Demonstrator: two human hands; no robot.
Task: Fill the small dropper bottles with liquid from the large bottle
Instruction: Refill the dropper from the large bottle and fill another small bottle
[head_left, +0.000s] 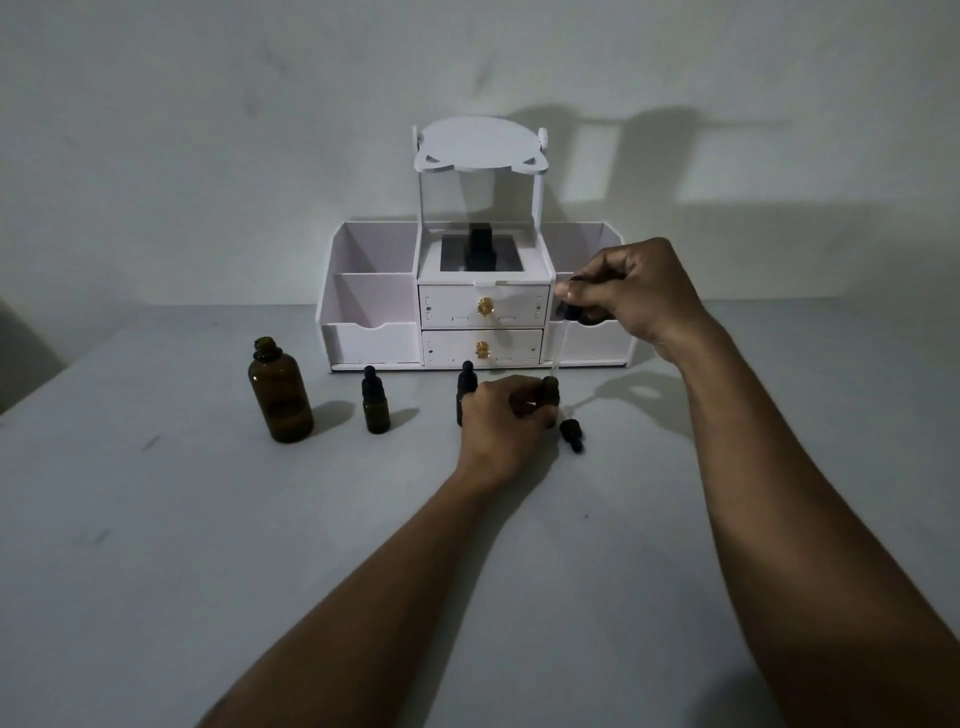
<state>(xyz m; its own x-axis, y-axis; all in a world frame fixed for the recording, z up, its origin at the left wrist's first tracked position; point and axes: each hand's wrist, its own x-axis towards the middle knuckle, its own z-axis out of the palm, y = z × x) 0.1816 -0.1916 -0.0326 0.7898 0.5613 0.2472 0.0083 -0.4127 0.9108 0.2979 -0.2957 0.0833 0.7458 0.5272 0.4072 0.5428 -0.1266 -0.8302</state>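
Black rubber is pinched between the thumb and fingertips of the right grip (631, 291), which is closed on the bulb of a dropper (560, 348) held in front of the right-hand compartment of the white organiser (374, 343). The dropper's clear glass tube is hung downward at a slight tilt, with its tip at the mouth of an uncapped small bottle (550, 385); whether the tip is inside the neck cannot be told. This small bottle is stood on the bench (208, 545) just in front of the organiser's lower right part, and its body is held by the curled fingers of the left grip (501, 415). A loose dropper cap (571, 435) is laid on its side a little further out from the organiser's front, just beside the held bottle. A second small bottle (466, 382), capped and upright, is seen in front of the organiser's lower drawer (452, 347), partly hidden behind the left grip. A third small bottle (375, 402), also capped, is stood in front of the organiser's left compartment. The large amber bottle (280, 397), uncapped and upright, is placed beyond the organiser's left end. Gold knobs (484, 307) are fitted to the organiser's two stacked drawers, and a dark bottle (479, 244) is set in the compartment above them.
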